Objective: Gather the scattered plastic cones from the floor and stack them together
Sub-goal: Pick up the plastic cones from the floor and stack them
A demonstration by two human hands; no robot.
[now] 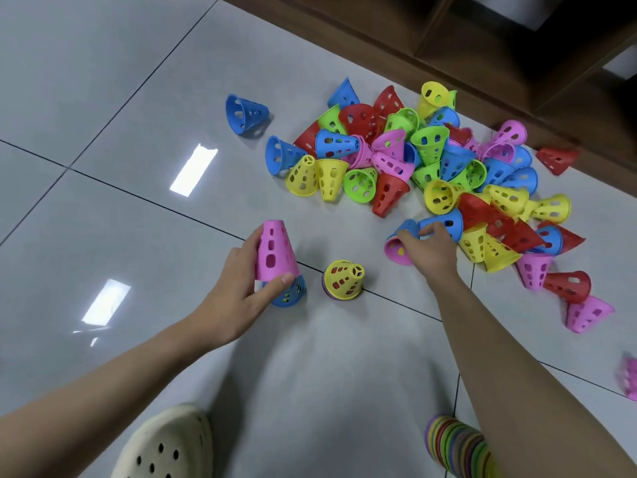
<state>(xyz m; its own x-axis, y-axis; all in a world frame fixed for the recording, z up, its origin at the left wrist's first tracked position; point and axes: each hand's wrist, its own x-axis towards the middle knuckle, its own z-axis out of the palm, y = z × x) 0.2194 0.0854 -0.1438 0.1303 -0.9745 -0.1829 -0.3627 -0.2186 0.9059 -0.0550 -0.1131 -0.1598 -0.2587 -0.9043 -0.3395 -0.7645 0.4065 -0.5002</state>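
A heap of several perforated plastic cones (431, 157) in blue, red, green, yellow and pink lies on the grey tiled floor. My left hand (238, 288) holds a pink cone (275, 251) upright, just over a blue cone (287, 293) standing on the floor. A short stack topped by a yellow cone (344, 279) stands beside it. My right hand (427, 250) reaches into the heap's near edge, its fingers curled on a blue cone (410, 227) nested with a pink cone (394, 250). A long stack of cones (455, 446) lies on its side by my right forearm.
A lone blue cone (246, 113) lies left of the heap; red cones (558, 160) and pink cones (586, 313) lie apart at the right. Dark wooden furniture (499, 46) runs along the back. My cream clog (165, 443) is at the bottom.
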